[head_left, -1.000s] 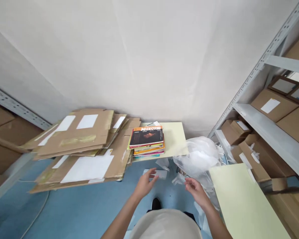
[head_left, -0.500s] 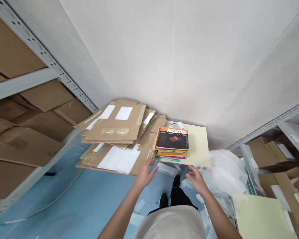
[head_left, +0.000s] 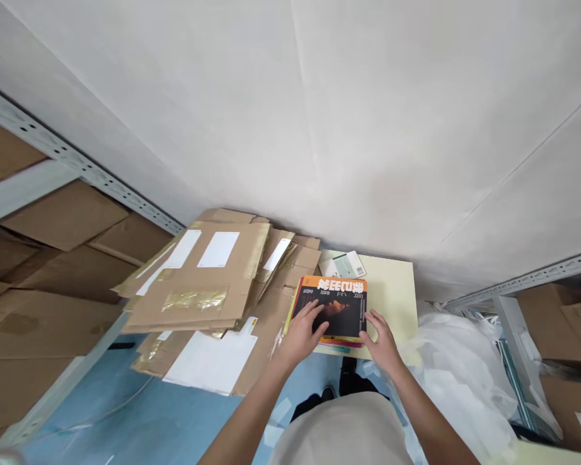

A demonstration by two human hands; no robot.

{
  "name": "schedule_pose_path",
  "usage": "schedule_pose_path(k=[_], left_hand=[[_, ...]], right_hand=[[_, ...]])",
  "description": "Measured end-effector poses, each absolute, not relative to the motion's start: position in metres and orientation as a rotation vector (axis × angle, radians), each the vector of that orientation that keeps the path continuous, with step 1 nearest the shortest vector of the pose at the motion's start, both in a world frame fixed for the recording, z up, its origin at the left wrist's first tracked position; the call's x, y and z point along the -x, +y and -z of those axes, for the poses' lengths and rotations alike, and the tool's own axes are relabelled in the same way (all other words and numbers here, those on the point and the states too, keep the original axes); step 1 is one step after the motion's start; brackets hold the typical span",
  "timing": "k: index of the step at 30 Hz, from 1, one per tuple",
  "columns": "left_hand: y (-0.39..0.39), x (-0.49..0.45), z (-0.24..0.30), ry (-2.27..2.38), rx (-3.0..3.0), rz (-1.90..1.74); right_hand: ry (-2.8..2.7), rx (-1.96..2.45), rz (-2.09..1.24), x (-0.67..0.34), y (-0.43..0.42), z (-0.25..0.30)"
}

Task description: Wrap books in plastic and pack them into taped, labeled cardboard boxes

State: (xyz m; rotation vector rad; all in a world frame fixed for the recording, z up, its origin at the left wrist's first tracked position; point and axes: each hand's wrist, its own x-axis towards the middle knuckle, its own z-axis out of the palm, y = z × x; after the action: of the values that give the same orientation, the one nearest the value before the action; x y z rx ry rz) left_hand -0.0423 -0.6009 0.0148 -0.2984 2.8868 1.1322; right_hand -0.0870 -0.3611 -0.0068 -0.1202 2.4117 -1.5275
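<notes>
Head view shows hands (head_left: 301,334) at stacked magazines (head_left: 339,311).

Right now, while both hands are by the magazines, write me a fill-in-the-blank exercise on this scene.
1. The wide band along the far edge of the black-covered rectangular magazine is ____.
2. The flattened brown cardboard boxes lie to the ____ of the magazine in the picture.
3. The left hand reaches over the cover; the right hand is by its ____ edge.
4. The smooth floor is ____.

Missing words: orange; left; right; blue.
</notes>
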Motion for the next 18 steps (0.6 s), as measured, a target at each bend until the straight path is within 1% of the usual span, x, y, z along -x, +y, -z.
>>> schedule_pose_path(k=[6,8,11,14,18], left_hand=[[-0.603,0.082,-0.014,2.885,0.254,-1.061],[-0.609,0.104,-0.018,2.884,0.251,-1.02],[-0.621,0.156,-0.017,2.836,0.245,-0.935],[-0.633,0.22,0.004,2.66,0.309,-0.823],[-0.645,0.284,0.056,2.55,0.336,-0.796]], right_hand=[[2.33,0.258,1.521,0.144,-0.368,0.013],[2.303,0.222,1.524,0.17,-0.371,0.018],[2.239,0.051,1.516,0.212,-0.379,0.031],[2.141,-0.139,1.504,0.252,-0.392,0.053],[2.046,-0.251,1.493,0.285,-0.409,0.084]])
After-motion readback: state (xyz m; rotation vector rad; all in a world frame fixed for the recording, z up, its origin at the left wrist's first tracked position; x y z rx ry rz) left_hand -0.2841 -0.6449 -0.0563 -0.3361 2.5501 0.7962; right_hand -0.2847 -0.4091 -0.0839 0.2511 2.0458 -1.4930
